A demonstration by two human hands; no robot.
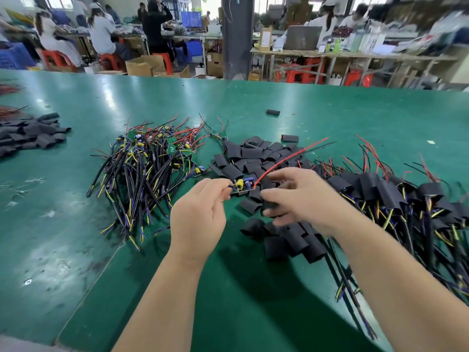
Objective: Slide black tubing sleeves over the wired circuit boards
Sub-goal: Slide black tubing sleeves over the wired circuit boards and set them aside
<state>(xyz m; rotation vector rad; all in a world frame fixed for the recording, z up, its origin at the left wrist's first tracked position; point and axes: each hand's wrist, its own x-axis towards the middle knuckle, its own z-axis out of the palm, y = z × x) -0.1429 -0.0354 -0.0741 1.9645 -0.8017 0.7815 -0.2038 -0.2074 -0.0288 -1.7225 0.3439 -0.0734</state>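
The left hand (200,212) pinches a bare circuit board (241,187); the right hand (302,196) grips a black sleeve (269,205) beside it. Many sleeved boards (385,196) lie right; a bare pile (152,161) waits left.

Left hand (200,212) in pinch grip on board (241,188), right hand (302,196) curled round sleeve (269,205).

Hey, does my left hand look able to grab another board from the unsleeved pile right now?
Probably not yet. The way is open, since the unsleeved pile lies uncovered to the left of the left hand. But that hand already pinches a wired circuit board, so it would likely have to let go first.
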